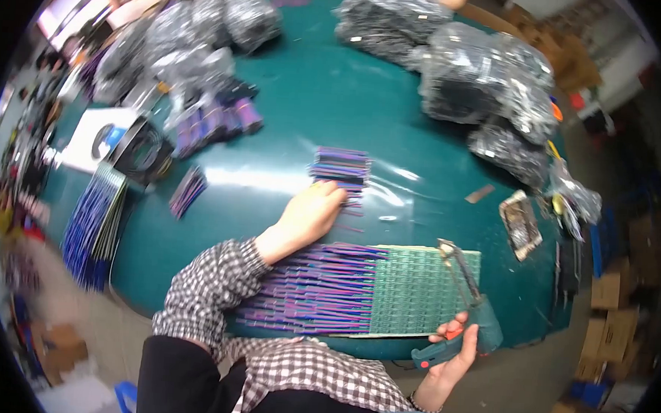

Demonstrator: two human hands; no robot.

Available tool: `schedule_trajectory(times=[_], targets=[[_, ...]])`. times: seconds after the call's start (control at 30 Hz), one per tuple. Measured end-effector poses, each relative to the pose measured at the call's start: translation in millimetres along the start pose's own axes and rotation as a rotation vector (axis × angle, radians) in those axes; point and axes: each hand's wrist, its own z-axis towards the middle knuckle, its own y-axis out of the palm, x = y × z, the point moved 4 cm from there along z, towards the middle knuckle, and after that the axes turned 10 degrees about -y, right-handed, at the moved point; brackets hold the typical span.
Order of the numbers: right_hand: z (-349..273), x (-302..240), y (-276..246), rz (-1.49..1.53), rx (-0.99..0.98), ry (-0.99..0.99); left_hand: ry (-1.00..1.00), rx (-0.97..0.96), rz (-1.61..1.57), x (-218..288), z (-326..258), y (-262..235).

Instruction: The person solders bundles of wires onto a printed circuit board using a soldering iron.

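Green tabletop (292, 90), glossy. Left hand (315, 207) on a pile of thin purple-and-dark sticks (341, 162); pinch or mere touch: cannot tell. Right hand (454, 354) wrapped round a teal tool (487, 326), its metal end overhanging the slotted board (416, 287) between the hands. Sticks: probably light, slippery; take by ends. Bagged bundles (467, 71) block space beyond right hand.

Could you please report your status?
Left hand at the purple strips. Right hand holding the green tool. More strips across the green mat. Plastic bags farther back, clear of both hands.
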Motion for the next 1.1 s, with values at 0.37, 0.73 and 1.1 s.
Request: schedule_trajectory(times=[0.37,0.73,1.1], targets=[[6,11,17,0.033,-0.045,0.018,-0.315,-0.024,-0.443,-8,-28,-30],[-10,14,34,0.034,-0.007,-0.005,-0.599,0.048,-1.289,30,-42,-84],[-31,14,48,0.073,-0.254,-0.125,-0.922,-0.423,-1.916,111,-33,-15]])
